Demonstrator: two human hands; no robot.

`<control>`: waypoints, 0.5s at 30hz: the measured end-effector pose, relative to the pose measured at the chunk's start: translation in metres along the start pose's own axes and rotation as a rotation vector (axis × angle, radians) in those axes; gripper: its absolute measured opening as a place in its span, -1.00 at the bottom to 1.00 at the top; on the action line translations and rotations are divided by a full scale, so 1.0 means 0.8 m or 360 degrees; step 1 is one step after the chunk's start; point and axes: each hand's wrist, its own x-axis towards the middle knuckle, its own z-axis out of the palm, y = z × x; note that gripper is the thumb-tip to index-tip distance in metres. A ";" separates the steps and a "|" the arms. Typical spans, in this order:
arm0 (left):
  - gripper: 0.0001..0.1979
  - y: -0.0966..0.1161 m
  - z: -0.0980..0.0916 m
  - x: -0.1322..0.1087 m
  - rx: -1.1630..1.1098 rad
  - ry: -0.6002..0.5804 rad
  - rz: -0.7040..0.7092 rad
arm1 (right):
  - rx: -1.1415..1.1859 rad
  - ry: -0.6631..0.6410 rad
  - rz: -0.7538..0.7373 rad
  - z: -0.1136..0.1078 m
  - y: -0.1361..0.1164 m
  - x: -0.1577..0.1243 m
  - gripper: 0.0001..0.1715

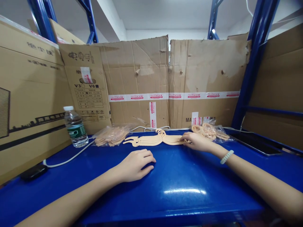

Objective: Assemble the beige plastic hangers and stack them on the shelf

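Flat beige strips with curled, hook-like ends lie in two stacked groups near the back of the blue table: a left stack (149,140) and a right stack (172,139). Their curled ends meet in the middle. My right hand (195,141) is at the outer end of the right stack, its fingers curled down over a beige strip; the fingertips are partly hidden. In front of the left stack, my left hand (137,165) rests palm down on the tabletop. It holds nothing, and its thumb is apart from its loosely bent fingers.
Clear bags of beige pieces lie at left (112,135) and right (210,130). A water bottle (75,127) stands at left, near a white cable (68,157) and a black object (34,171). A dark tablet-like device (257,143) lies at right. Cardboard (139,75) walls the back.
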 end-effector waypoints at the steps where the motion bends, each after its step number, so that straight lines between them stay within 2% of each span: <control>1: -0.79 0.000 0.000 0.000 0.0000 -0.0003 0.0000 | -0.0012 -0.0008 0.0015 0.000 -0.001 0.000 -0.69; 6: -0.78 0.001 -0.001 -0.001 -0.0012 -0.0014 -0.0006 | -0.0014 -0.0038 0.0051 0.000 0.002 0.000 -0.72; 15: -0.78 0.002 -0.001 -0.001 -0.0001 -0.0025 -0.0005 | -0.0034 0.0027 0.0021 0.009 0.018 0.002 -0.71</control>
